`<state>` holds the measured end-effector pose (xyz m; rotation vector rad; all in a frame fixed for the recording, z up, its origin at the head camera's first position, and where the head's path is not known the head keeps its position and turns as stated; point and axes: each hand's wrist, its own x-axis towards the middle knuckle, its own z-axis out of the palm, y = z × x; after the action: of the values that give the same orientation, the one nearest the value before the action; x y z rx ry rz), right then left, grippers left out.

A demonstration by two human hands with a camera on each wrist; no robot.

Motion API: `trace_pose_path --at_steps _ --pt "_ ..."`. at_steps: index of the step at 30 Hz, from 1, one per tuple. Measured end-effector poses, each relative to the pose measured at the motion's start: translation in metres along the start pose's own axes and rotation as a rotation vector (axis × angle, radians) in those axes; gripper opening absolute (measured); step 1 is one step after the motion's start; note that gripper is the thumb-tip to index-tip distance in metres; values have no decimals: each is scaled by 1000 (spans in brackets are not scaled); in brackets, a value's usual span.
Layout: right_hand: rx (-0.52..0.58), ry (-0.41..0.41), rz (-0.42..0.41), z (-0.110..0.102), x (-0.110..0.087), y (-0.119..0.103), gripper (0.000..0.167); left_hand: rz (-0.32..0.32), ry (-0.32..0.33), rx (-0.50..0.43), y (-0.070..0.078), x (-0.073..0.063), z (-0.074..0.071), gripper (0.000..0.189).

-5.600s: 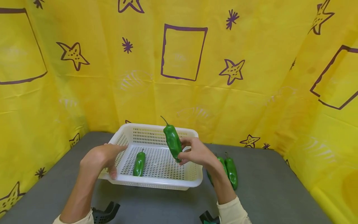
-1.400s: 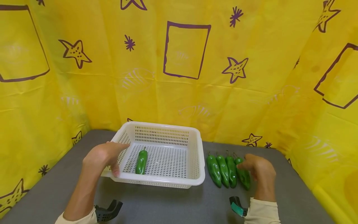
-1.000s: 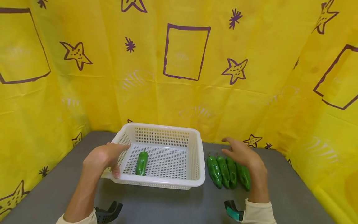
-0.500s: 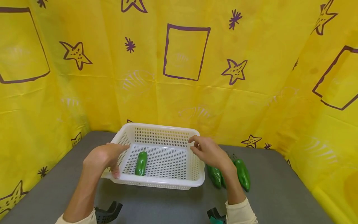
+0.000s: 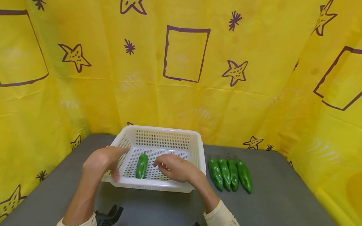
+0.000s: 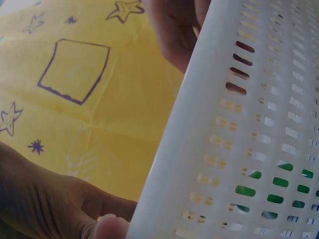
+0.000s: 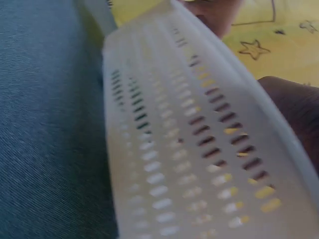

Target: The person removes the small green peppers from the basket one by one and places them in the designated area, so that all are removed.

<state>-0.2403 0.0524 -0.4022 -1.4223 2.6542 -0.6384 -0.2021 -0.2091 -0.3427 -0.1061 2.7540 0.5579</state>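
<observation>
A white plastic basket (image 5: 158,183) with slotted walls stands on the table. One green pepper (image 5: 142,166) lies inside, left of the middle; it also shows green through the slots in the left wrist view. My left hand (image 5: 103,160) grips the basket's left front corner, with the thumb at the rim. My right hand (image 5: 179,168) is above the basket, just right of the pepper and apart from it, fingers loosely bent and holding nothing. Right of the basket, several green peppers (image 5: 232,174) lie side by side in a row, stems pointing away.
The dark grey table (image 5: 271,188) extends on both sides of the basket and in front of it. A yellow cloth (image 5: 183,103) with purple stars and squares hangs along the back and sides.
Earlier my right hand held a pepper over the basket, then placed it at the right end of the row. It has since moved left, back over the basket. My left hand stays put.
</observation>
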Motion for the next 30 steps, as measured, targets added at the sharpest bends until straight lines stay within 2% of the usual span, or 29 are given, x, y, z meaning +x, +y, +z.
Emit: trace_pose_path --at_steps 1,6,10,14,21,24,27,30 --pt "4 -23 -2 4 3 0 24 8 5 18 0 1 0 111" --pt "46 -96 34 13 8 0 26 40 17 79 2 4 0 123" --pt "62 -148 101 12 8 2 28 45 14 66 2 4 -1 122" --pt "52 -223 119 10 10 2 33 41 12 51 1 3 -1 117" --pt "0 -319 117 9 22 -7 52 55 2 87 1 5 -1 121" --pt "-13 -361 119 10 27 -9 72 58 3 110 2 6 -1 123" --pt "-30 -389 120 12 30 -9 85 65 4 138 2 7 -2 123" --pt "-64 -381 92 15 32 -9 80 68 5 160 2 8 -2 123"
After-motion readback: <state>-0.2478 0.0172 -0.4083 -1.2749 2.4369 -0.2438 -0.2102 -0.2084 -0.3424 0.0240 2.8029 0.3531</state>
